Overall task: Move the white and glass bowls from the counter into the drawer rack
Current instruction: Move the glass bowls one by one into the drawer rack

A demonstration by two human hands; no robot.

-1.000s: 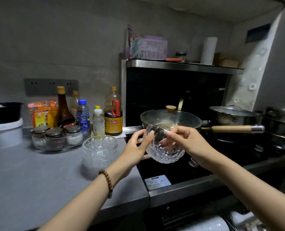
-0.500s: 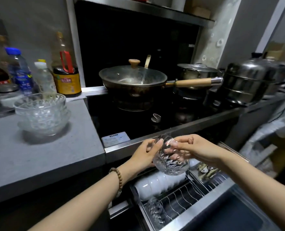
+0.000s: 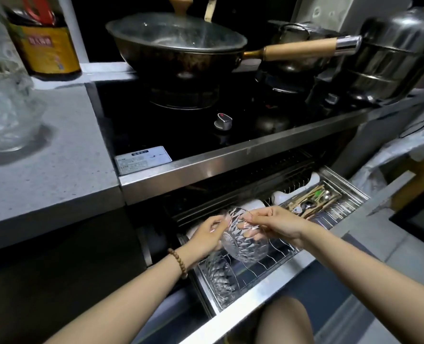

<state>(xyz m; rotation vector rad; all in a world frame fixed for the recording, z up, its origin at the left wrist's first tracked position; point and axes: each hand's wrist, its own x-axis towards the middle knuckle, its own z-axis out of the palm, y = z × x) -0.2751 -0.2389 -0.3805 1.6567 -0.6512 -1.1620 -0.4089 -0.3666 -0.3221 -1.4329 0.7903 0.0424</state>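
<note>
Both hands hold a cut-glass bowl point(image 3: 245, 242) by its rim, tilted on edge just above the wire drawer rack point(image 3: 278, 259). My left hand point(image 3: 207, 235) grips the left side of the rim and my right hand point(image 3: 273, 223) the right side. Another glass bowl point(image 3: 221, 276) stands on edge in the rack's front left slots. White bowls point(image 3: 252, 203) show behind my hands, deeper in the open drawer. A stack of glass bowls point(image 3: 5, 112) sits on the grey counter point(image 3: 57, 175) at the far left.
A lidded wok point(image 3: 178, 45) with a wooden handle and steel pots point(image 3: 399, 50) stand on the black stove above the drawer. A cutlery tray point(image 3: 315, 202) fills the drawer's right side. A sauce bottle point(image 3: 44, 43) stands at the counter's back. My knee is below the drawer front.
Both hands have carried the glass bowl from above the stove down below the counter edge, to just above the drawer rack. My view has tilted down toward the drawer.
</note>
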